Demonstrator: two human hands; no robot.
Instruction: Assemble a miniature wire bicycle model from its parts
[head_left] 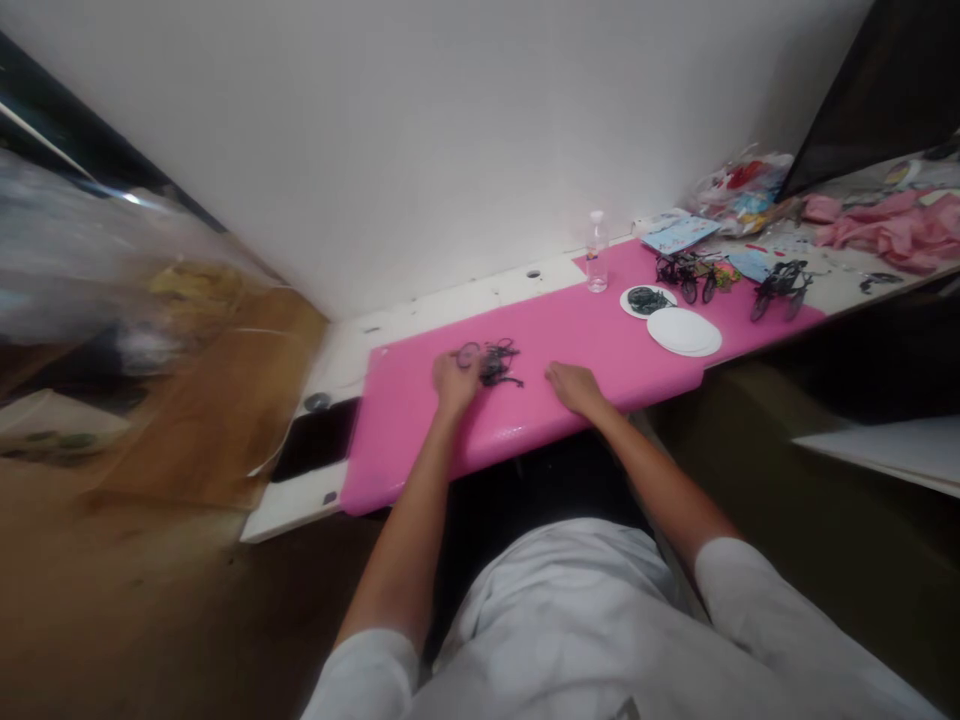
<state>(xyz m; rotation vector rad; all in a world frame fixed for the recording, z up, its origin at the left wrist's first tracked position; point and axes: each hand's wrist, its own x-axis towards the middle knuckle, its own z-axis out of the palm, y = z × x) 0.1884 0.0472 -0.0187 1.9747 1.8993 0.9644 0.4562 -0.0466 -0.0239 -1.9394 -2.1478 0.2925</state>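
Note:
On the pink mat (405,410), my left hand (454,380) is closed on a small dark model bicycle (496,364), whose wheel shows above the fingers and whose thin parts stick out to the right. My right hand (571,386) rests near the mat's front edge, apart from the model, with its fingers curled together; whether something tiny is between them cannot be made out. To the right lie a white disc (684,332) and a white plate (627,301) with dark parts on it.
A clear bottle (597,258) stands at the mat's back edge by the wall. Several dark model bicycles (781,288) stand farther right, near a blue sheet (679,232), plastic bags (742,192) and pink cloth (892,228). Cardboard (202,410) is at the left.

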